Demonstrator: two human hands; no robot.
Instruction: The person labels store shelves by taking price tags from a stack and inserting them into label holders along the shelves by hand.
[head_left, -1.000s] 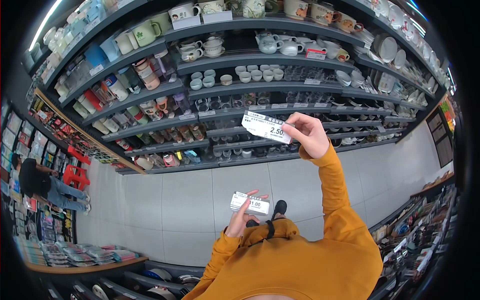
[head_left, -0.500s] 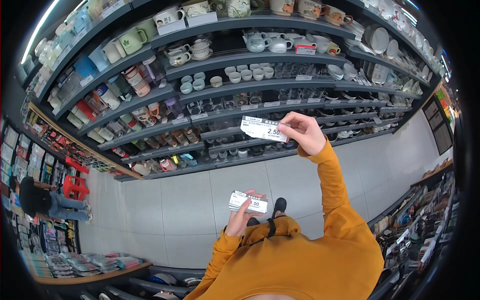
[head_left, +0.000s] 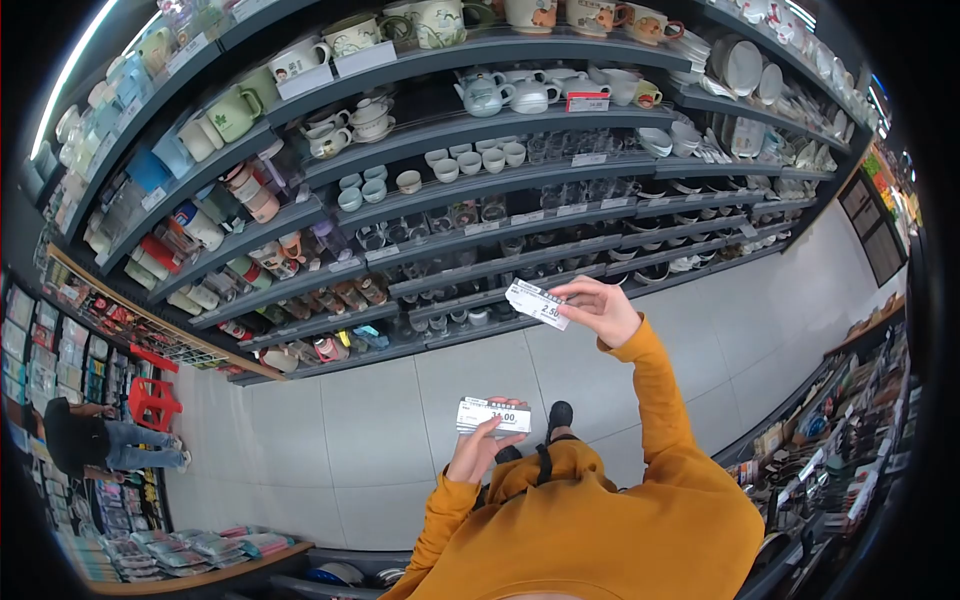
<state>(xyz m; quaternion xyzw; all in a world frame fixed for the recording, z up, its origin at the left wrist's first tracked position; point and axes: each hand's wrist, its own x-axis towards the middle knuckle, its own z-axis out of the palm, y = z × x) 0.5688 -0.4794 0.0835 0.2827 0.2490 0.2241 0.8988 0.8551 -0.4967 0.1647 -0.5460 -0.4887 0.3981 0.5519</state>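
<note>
My left hand (head_left: 478, 452) grips a stack of white price tags (head_left: 492, 415) low in front of my body, thumb across the top one, which ends in "00". Farther up and to the right, my right hand (head_left: 600, 308) pinches a single price tag (head_left: 537, 303) by its right end. That tag reads "2.50" and its left end looks torn or cut at a slant. It is held in the air, apart from the shelves (head_left: 560, 210) behind it.
Shelves of cups, teapots (head_left: 486, 95), bowls and bottles curve across the front. To the left are a person in a dark top (head_left: 75, 440) and a red stool (head_left: 155, 402). Packaged goods (head_left: 190, 555) lie at lower left; more stock racks (head_left: 820, 470) stand at right.
My right hand has come down and slightly left with its tag, which is now more tilted. My left thumb has shifted lower on the stack. The view has turned slightly.
</note>
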